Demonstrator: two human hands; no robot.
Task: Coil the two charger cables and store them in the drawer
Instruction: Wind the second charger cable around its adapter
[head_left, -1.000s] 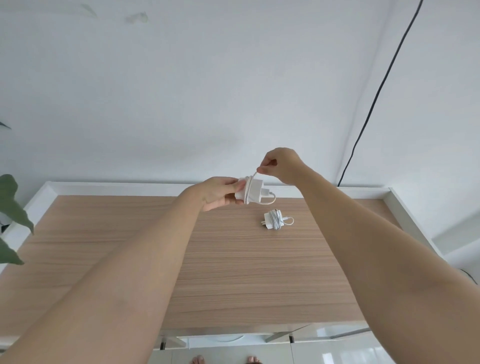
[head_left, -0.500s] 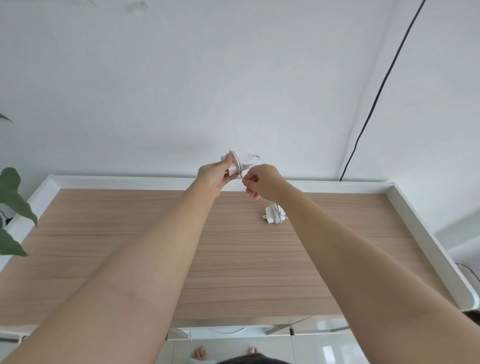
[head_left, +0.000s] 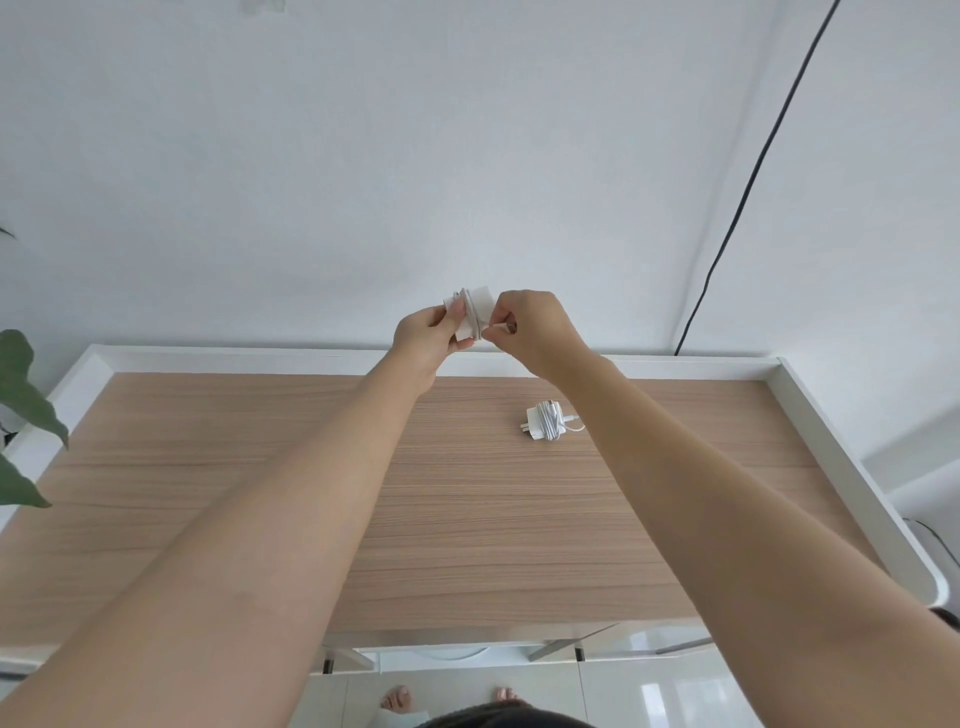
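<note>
Both hands are raised over the far edge of the table, holding one white charger (head_left: 474, 315) between them. On its left side the left hand (head_left: 426, 338) grips the charger block, thumb against the near face, with turns of white cable wound around the block's middle. Against its right side the right hand (head_left: 535, 330) has its fingers curled, pinching what looks like the cable's loose end; the exact contact is too small to make out.

Largest in view is the pale wall (head_left: 415, 156), with a black wire (head_left: 748, 182) running down it at the right to the table's far edge. Below it lies the wooden table (head_left: 467, 519) with a raised white rim. Green plant leaves (head_left: 23, 395) show at the left edge. Second charger (head_left: 545, 421), its cable already wrapped around the block, lies on the tabletop right of centre, just beside the right forearm. Bare toes (head_left: 397, 696) show on the floor at the near edge.
</note>
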